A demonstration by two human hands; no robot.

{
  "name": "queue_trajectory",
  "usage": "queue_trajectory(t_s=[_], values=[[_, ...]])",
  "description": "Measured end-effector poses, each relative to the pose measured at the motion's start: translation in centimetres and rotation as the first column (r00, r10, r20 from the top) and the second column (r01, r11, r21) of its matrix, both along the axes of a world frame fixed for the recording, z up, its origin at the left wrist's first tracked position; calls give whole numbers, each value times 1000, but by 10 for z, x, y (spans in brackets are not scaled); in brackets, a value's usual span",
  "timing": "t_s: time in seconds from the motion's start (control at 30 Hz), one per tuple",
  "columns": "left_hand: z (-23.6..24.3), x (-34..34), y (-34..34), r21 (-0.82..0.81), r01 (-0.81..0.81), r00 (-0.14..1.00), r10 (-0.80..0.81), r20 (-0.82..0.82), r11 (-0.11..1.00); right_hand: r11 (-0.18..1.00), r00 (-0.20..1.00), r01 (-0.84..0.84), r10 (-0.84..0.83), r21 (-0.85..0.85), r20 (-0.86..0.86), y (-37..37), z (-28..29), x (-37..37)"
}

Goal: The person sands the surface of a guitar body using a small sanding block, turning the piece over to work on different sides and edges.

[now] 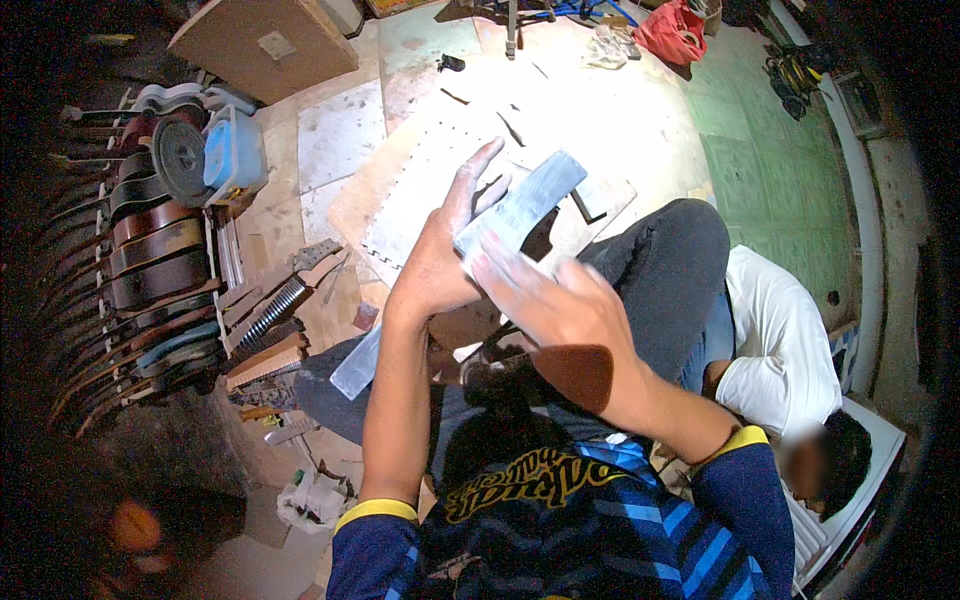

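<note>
A long, flat grey strip (535, 195) with a stepped far end is raised over my lap, running from near my left knee up toward the floor mats. My left hand (440, 255) grips it from the left side, thumb and fingers stretched along its edge. My right hand (545, 300) lies over the strip's middle, dusty fingers wrapped on its near edge. A brown rounded piece (578, 375) shows under my right wrist; what it belongs to is hidden. The strip's lower end (355, 368) sticks out past my left forearm.
Rows of guitar bodies and necks (150, 270) line the left wall, with a blue tub (235, 150) and a dark disc beside them. A pale board (450, 170) lies on the floor ahead. A person in a white shirt (785, 350) lies at my right. A red bag (670, 30) sits far back.
</note>
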State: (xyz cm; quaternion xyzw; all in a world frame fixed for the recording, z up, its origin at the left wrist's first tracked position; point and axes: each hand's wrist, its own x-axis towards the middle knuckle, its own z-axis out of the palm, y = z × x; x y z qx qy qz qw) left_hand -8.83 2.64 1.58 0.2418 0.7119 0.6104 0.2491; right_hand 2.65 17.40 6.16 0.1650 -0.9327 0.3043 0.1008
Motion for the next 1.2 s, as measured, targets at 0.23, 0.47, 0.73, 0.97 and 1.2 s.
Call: queue_trajectory(t_s=[0.23,0.47,0.73,0.97,1.2], values=[[-8,3,3,2,-47,985,47,-168,999,995,998,50,-52,-91,-23,-4,-7,-3],[-7,13,-4,-39,-9,987,2,-161,999,931,976,216,-209,-296,57,5,-79,-15],[-11,16,-9,13,-62,974,63,-220,998,942,980,188,-163,-279,110,8,-56,-12],[-20,22,-11,-45,-43,988,36,-148,998,978,982,128,-102,-164,160,13,-57,-14],[-16,25,-5,51,-97,977,105,-184,994,981,945,117,-157,153,287,32,-59,-29]])
